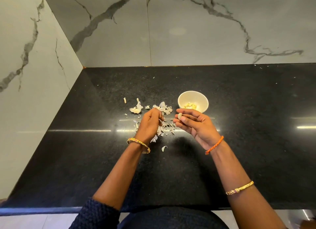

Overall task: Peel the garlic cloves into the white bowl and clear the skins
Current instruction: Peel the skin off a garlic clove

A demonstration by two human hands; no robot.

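Right hand: palm up, just in front of the white bowl. Thumb and fingertips pinch a pale garlic clove at the hand's left end; other fingers loosely curled beneath. Orange thread band at this wrist, gold bangle further down the forearm.

Left hand: left of the bowl, back of hand to the camera, fingers curled downward over the heap of garlic skins. A thin bit of skin shows at the fingertips; cannot tell for certain if it is pinched or merely touched. Gold bangle at the wrist.

White bowl: upright on the black countertop, holding several peeled cloves gathered at its bottom.

Skins: scattered left of the bowl and in front of it, under and between both hands. A larger papery clump lies well left of the bowl; one loose curl lies nearer the person.
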